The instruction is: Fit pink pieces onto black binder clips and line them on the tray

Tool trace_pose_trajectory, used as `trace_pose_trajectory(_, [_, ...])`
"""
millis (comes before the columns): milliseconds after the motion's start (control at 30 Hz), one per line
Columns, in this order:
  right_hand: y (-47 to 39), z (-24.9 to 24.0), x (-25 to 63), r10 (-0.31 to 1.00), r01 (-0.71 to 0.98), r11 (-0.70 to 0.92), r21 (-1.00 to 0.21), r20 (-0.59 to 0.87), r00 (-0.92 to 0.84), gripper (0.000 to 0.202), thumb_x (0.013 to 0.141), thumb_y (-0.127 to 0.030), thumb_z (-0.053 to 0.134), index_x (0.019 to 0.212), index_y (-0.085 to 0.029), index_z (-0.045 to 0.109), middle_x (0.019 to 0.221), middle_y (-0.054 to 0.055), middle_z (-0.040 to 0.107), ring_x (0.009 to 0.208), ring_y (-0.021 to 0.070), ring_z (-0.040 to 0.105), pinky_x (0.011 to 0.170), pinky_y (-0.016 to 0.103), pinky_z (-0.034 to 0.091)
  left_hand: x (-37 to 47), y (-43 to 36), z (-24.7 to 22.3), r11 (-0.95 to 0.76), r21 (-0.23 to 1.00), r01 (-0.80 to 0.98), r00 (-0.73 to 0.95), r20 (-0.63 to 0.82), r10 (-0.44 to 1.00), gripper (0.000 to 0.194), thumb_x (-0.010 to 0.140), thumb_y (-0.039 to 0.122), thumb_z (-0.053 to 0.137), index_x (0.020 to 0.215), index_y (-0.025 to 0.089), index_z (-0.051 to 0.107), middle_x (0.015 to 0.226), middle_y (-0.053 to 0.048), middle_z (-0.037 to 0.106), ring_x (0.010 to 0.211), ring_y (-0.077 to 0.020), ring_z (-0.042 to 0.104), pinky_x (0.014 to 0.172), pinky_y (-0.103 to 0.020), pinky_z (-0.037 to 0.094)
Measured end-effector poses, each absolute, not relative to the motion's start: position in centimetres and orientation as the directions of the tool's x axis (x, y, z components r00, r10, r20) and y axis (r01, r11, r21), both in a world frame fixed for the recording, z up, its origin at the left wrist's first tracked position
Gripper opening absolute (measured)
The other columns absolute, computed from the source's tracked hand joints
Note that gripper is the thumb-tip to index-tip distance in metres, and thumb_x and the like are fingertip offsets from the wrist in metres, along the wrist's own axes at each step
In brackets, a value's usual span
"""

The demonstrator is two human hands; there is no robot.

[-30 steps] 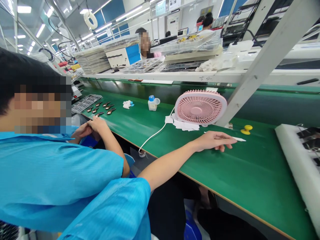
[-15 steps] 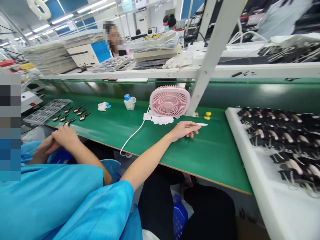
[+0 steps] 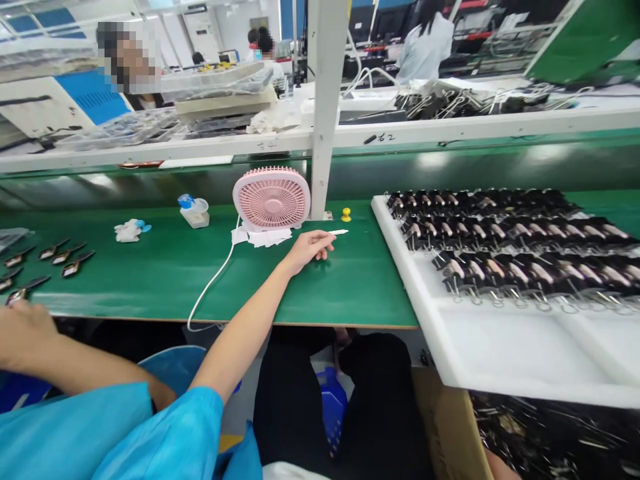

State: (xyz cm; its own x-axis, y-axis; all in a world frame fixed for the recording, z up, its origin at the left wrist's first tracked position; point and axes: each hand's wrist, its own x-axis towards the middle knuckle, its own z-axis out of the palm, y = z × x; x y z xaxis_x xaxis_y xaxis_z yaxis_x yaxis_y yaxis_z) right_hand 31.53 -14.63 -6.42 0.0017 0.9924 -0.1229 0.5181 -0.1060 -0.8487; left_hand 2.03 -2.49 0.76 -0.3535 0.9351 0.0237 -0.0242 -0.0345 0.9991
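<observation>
My left hand (image 3: 311,249) rests on the green bench top, fingers loosely bent and apart. A white pen-like stick (image 3: 340,232) lies right by its fingertips; the hand does not appear to grip it. At the bottom right, a small part of my right hand (image 3: 500,465) shows beside a cardboard box (image 3: 450,427) of dark binder clips (image 3: 545,433); its fingers are hidden. Above the box, a white foam tray (image 3: 510,347) holds rows of black clips (image 3: 530,273) clamped on small pinkish parts. A pink fan (image 3: 273,200) stands behind my left hand.
A co-worker's hand (image 3: 25,330) is at the left near several small dark-handled pieces (image 3: 73,267). A blue-capped bottle (image 3: 194,212), a crumpled white wad (image 3: 129,231), a yellow knob (image 3: 346,215) and the fan's white cable (image 3: 210,283) are on the bench. A white post (image 3: 327,113) rises behind.
The view has turned right, so the whole foam tray and the box of clips below it now show. My left hand stays by the white stick. Part of my right hand has come into view.
</observation>
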Motion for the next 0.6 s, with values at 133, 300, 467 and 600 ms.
trace_pose_trajectory(133, [-11.9, -7.0, 37.6, 0.986, 0.558, -0.164, -0.814, -0.118, 0.118, 0.075, 0.023, -0.021, 0.042, 0.064, -0.084, 0.05, 0.074, -0.002, 0.072, 0.093, 0.0607, 0.067, 0.057, 0.028, 0.004, 2.5, -2.7, 0.9, -0.042, 0.968, 0.249, -0.525, 0.172, 0.833, 0.03, 0.096, 0.043, 0.07, 0.1, 0.013, 0.073, 0.085, -0.008, 0.072, 0.064, -0.0142, 0.062, 0.06, -0.027, 0.047])
trace_pose_trajectory(300, [-6.1, -9.4, 46.1, 0.902, 0.563, -0.427, -0.708, -0.289, 0.321, 0.07, 0.025, -0.019, 0.05, 0.06, -0.079, 0.054, 0.072, 0.01, 0.069, 0.085, 0.0586, 0.067, 0.06, 0.028, 0.002, 1.3, -3.8, 2.0, 0.156, 0.646, 0.747, -0.653, 0.669, 0.356, 0.04, 0.099, 0.037, 0.064, 0.134, 0.017, 0.065, 0.134, -0.016, 0.068, 0.13, -0.0281, 0.062, 0.112, -0.043, 0.049])
trace_pose_trajectory(467, [-3.1, -13.2, 50.8, 0.841, 0.505, -0.524, -0.686, -0.512, 0.176, 0.06, 0.026, -0.022, 0.054, 0.053, -0.075, 0.056, 0.071, 0.015, 0.068, 0.076, 0.0538, 0.068, 0.056, 0.03, 0.005, -0.9, -4.5, 2.6, 0.394, 0.566, 0.724, -0.662, 0.73, 0.167, 0.074, 0.099, 0.042, 0.065, 0.162, 0.014, 0.039, 0.166, -0.022, 0.042, 0.162, -0.0334, 0.03, 0.133, -0.051, 0.025])
trace_pose_trajectory(600, [-3.5, -13.4, 50.4, 0.81, 0.477, -0.568, -0.671, -0.559, 0.178, 0.053, 0.026, -0.021, 0.055, 0.046, -0.071, 0.055, 0.064, 0.015, 0.063, 0.077, 0.0545, 0.068, 0.055, 0.031, 0.005, -1.3, -4.7, 2.6, 0.448, 0.59, 0.672, -0.702, 0.7, 0.133, 0.087, 0.099, 0.047, 0.066, 0.169, 0.014, 0.027, 0.177, -0.021, 0.021, 0.168, -0.0353, 0.01, 0.136, -0.054, 0.016])
